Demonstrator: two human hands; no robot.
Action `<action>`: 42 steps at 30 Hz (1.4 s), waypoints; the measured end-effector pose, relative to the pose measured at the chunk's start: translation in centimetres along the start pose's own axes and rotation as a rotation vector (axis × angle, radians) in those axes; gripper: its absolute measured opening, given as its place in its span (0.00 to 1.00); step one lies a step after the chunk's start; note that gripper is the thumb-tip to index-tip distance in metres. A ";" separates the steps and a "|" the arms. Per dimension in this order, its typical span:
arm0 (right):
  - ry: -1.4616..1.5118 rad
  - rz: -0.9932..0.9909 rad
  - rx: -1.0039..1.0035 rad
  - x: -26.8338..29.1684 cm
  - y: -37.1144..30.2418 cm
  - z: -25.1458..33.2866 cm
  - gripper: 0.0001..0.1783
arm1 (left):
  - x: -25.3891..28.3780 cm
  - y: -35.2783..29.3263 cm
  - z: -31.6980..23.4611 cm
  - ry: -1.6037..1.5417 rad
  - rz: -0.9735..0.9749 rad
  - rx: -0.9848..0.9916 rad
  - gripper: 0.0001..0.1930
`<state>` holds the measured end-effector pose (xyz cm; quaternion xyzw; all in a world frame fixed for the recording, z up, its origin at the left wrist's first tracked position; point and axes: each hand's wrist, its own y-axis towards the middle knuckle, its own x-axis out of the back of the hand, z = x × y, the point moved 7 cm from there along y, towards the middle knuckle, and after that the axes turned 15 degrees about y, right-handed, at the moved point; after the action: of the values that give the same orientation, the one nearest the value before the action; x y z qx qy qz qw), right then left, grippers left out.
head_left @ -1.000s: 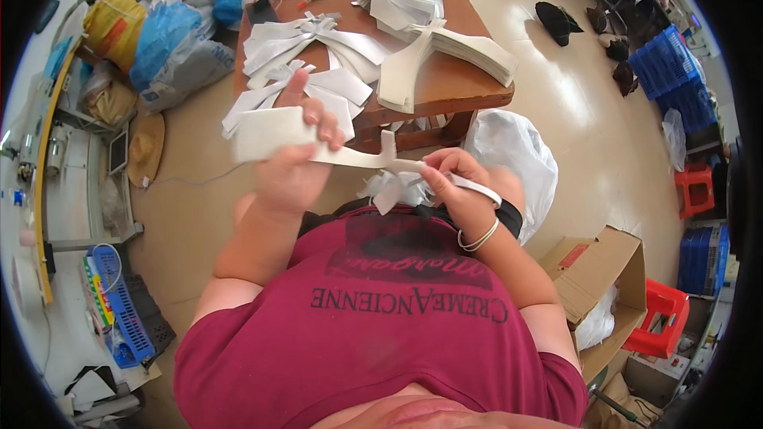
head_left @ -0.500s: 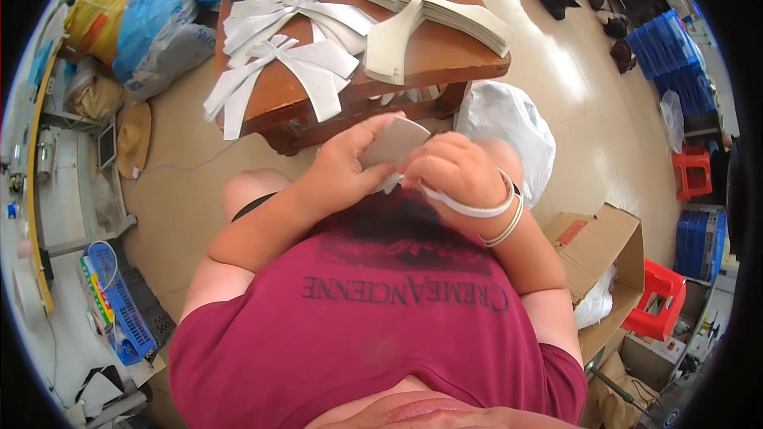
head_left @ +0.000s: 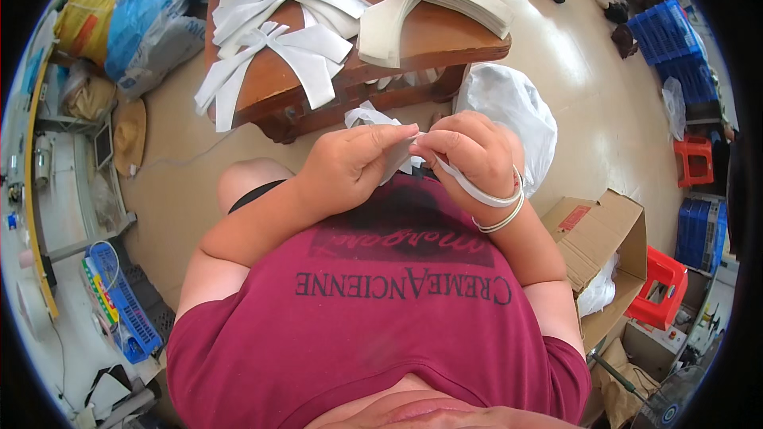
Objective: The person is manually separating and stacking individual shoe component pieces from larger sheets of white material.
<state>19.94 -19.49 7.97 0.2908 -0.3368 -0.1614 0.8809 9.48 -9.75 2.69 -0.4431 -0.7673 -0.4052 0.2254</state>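
Observation:
My left hand (head_left: 343,168) is closed on a thin pale sheet piece (head_left: 397,159), held in front of my shirt. At the piece's upper edge my right hand (head_left: 475,151) pinches with thumb and forefinger, its fingertips almost meeting those of the left. Much of the piece is hidden by the hands. Just beyond my left hand shows crumpled white material (head_left: 368,114); whether it joins the held piece I cannot tell. On the brown table (head_left: 442,49) ahead lie fanned white cut pieces (head_left: 306,71) and a neat stack of cream V-shaped pieces (head_left: 385,32).
A white plastic bag (head_left: 509,111) stands by the table's right leg. An open cardboard box (head_left: 592,230) and a red stool (head_left: 664,290) are at my right. Bulging bags (head_left: 151,28) and a straw hat (head_left: 129,137) lie at the left, near a blue basket (head_left: 131,314).
The held piece has turned from showing its broad face to nearly edge-on. My hands have come closer together at its edge, and the crumpled white material has come into sight.

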 end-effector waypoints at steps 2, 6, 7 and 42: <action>-0.019 0.001 0.014 -0.1 -0.1 0.1 0.10 | 0.1 0.0 -0.1 0.005 -0.029 -0.025 0.21; -0.041 0.017 0.033 -0.4 -0.1 0.1 0.10 | 0.1 0.1 -0.3 0.032 0.010 -0.009 0.20; -0.047 0.026 0.043 -0.4 0.0 0.1 0.10 | 0.3 0.2 -0.5 0.056 -0.042 -0.058 0.19; -0.265 -0.030 0.343 -2.8 -2.1 -0.1 0.18 | 0.8 0.2 0.2 -0.032 -0.034 0.146 0.07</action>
<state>17.80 -19.72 5.19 0.4177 -0.4678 -0.1518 0.7640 9.22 -9.16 3.19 -0.4188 -0.8058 -0.3446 0.2379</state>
